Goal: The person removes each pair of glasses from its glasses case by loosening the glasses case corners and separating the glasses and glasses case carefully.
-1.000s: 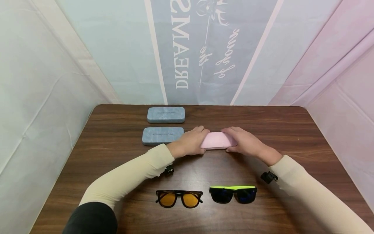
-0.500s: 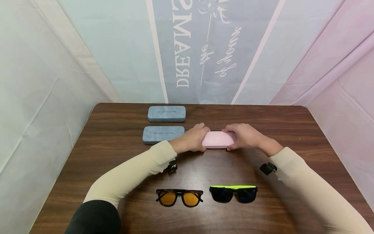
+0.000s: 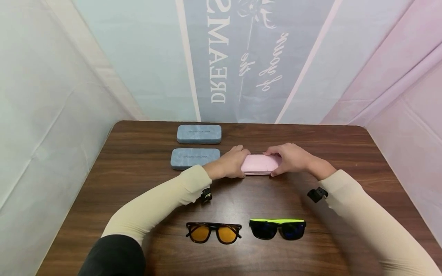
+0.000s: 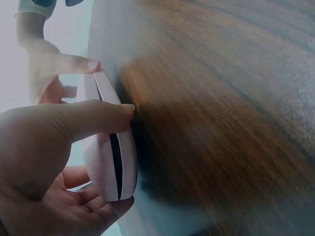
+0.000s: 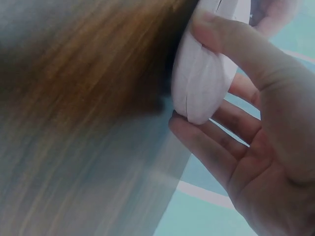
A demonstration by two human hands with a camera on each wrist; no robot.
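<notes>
A pink glasses case [image 3: 261, 164] lies lengthwise between my two hands. My left hand [image 3: 230, 162] grips its left end, and my right hand [image 3: 292, 158] holds its right end. In the left wrist view, my left thumb crosses the front seam of the case [image 4: 104, 152], where a narrow dark gap shows; the fingers curl behind. The right wrist view has my right hand [image 5: 266, 118] with its thumb on the front of the case [image 5: 199, 83] and fingers behind; only a thin seam line shows at this end.
Two blue glasses cases, one farther back [image 3: 199, 134] and one nearer [image 3: 195, 158], lie left of the pink case. Toward the front of the wooden table [image 3: 138, 161] are amber-lensed glasses [image 3: 226, 234] and dark sunglasses with a lime-green edge [image 3: 292, 230]. Fabric hangs behind the table.
My right hand and wrist have lifted slightly, still at the end of the pink case. Both hands keep their grip. The whole view has shifted a little; the other things lie as before.
</notes>
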